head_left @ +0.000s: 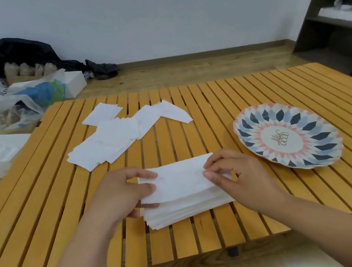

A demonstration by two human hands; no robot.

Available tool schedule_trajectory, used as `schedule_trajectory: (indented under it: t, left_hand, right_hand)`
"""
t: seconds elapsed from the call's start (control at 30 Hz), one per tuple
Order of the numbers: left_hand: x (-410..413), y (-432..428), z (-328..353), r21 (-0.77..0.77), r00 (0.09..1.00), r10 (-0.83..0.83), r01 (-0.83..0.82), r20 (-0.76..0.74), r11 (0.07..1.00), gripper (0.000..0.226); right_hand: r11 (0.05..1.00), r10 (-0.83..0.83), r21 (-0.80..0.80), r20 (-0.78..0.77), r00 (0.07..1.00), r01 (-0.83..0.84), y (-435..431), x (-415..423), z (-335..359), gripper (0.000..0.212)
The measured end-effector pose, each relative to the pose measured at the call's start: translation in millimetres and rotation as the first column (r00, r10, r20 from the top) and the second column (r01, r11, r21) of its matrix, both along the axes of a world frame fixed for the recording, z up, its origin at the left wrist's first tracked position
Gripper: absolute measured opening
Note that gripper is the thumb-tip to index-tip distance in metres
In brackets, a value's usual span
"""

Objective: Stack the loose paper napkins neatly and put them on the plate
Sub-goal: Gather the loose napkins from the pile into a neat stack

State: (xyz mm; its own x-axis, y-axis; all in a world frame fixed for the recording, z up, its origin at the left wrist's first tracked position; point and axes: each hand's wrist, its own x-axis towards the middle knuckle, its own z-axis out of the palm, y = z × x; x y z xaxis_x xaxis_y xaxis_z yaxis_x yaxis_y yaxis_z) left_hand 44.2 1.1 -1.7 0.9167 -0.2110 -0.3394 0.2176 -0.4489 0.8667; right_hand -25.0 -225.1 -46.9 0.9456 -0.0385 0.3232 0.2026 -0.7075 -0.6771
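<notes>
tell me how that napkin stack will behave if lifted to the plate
Likely floppy: the napkin stack is thin soft paper, so it may sag unless supported underneath. Its near edge looks uneven, so sheets could slide apart. Probably very light.

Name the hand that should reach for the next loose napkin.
Left. The loose napkins lie beyond the stack, on the same side as the left hand, with nothing in the way. The right hand is nearer the plate and could steady the stack.
</notes>
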Motion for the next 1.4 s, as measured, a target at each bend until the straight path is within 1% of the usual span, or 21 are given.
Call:
schedule_trajectory:
  t: [0.03,0.1,0.2,0.27,0.33,0.43,0.53,0.6,0.7,0.8,0.87,0.93,1.0,1.07,1.1,1.17,1.23,1.3,1.33,1.37,1.4]
  left_hand:
    - [-1.0,0.0,0.0,0.042,0.999,-0.033,0.032,0.013,0.999,0.016]
    - [-2.0,-2.2,-2.3,0.128,0.996,-0.076,0.070,0.046,0.989,0.017]
    - [-1.5,-6.0,-8.9,0.187,0.991,-0.120,0.107,0.056,0.976,0.015]
    - [0.5,-6.2,-13.3,0.236,0.986,-0.156,0.137,0.063,0.962,0.013]
    - [2.9,-5.3,-16.1,0.278,0.981,-0.181,0.154,0.076,0.948,0.010]
    - [4.8,-4.3,-17.5,0.298,0.976,-0.200,0.167,0.086,0.940,0.009]
    - [6.2,-5.4,-19.5,0.315,0.975,-0.202,0.165,0.088,0.935,0.010]
    - [6.8,-6.7,-20.3,0.339,0.975,-0.197,0.154,0.099,0.928,0.012]
    - [7.7,-8.9,-20.2,0.367,0.974,-0.194,0.139,0.116,0.920,0.014]
    - [8.5,-9.3,-19.2,0.365,0.976,-0.188,0.137,0.108,0.921,0.016]
    - [8.9,-9.4,-18.4,0.370,0.975,-0.191,0.138,0.111,0.919,0.016]
    - [9.6,-9.3,-18.1,0.371,0.972,-0.197,0.137,0.127,0.918,0.015]
    - [10.0,-9.8,-17.9,0.375,0.968,-0.199,0.129,0.154,0.918,0.015]
    - [9.1,-9.9,-17.6,0.394,0.960,-0.199,0.110,0.194,0.913,0.016]
    - [8.4,-10.1,-17.1,0.402,0.955,-0.195,0.092,0.224,0.911,0.017]
    - [7.4,-9.5,-16.3,0.398,0.940,-0.173,0.044,0.296,0.916,0.016]
    - [7.0,-8.3,-14.6,0.350,0.918,-0.118,-0.024,0.379,0.936,0.014]
    - [7.0,-7.8,-12.4,0.265,0.888,-0.048,-0.084,0.457,0.961,0.003]
    - [6.5,-8.6,-11.0,0.216,0.877,-0.014,-0.103,0.480,0.971,0.008]
    - [6.6,-9.3,-10.9,0.161,0.874,0.017,-0.108,0.485,0.981,0.021]
    - [6.4,-10.1,-10.5,0.092,0.880,0.044,-0.099,0.472,0.991,0.034]
  right_hand:
    - [1.000,-0.023,0.013,-0.011,1.000,0.024,-0.3,1.0,-1.5,0.012]
    - [0.998,-0.047,-0.035,-0.028,0.998,0.046,-1.5,3.3,-4.8,0.019]
    - [0.994,-0.032,-0.110,-0.084,0.996,0.023,-3.0,6.8,-8.1,0.025]
    - [0.991,-0.021,-0.133,-0.120,0.993,0.005,-3.7,11.7,-5.3,0.025]
    - [0.986,-0.025,-0.165,-0.116,0.993,0.005,-5.7,24.1,0.6,0.021]
    - [0.973,-0.068,-0.227,-0.079,0.995,0.049,-12.8,61.0,10.9,0.015]
    - [0.933,-0.116,-0.354,-0.111,0.987,0.069,-28.2,118.1,6.3,0.019]
    - [0.917,-0.141,-0.396,-0.188,0.972,0.057,-38.0,156.0,-0.6,0.024]
    - [0.927,-0.157,-0.375,-0.349,0.924,0.016,-48.1,197.8,-11.0,0.030]
    - [0.885,-0.180,-0.463,-0.452,0.874,-0.057,-51.2,217.2,-20.5,0.037]
    - [0.884,-0.199,-0.466,-0.440,0.875,-0.033,-52.3,221.3,-24.7,0.031]
    - [0.886,-0.226,-0.464,-0.380,0.897,0.026,-51.8,218.5,-25.0,0.025]
    - [0.907,-0.246,-0.403,-0.279,0.928,0.119,-50.6,209.0,-21.4,0.029]
    - [0.937,-0.267,-0.275,-0.163,0.950,0.217,-48.5,193.4,-11.7,0.032]
    - [0.946,-0.268,-0.215,-0.104,0.958,0.241,-47.1,185.1,-4.8,0.029]
    - [0.959,-0.258,-0.118,0.003,0.966,0.257,-41.3,167.4,13.9,0.016]
    - [0.967,-0.255,0.003,0.062,0.965,0.256,-29.5,145.4,39.3,0.008]
    - [0.953,-0.262,0.168,0.047,0.964,0.251,-16.9,121.4,64.8,0.007]
    - [0.932,-0.249,0.276,0.011,0.968,0.236,-10.3,108.0,77.6,0.007]
    - [0.892,-0.211,0.401,-0.036,0.977,0.207,-4.7,94.7,88.3,0.008]
    - [0.826,-0.147,0.539,-0.080,0.986,0.167,0.4,81.6,96.6,0.009]
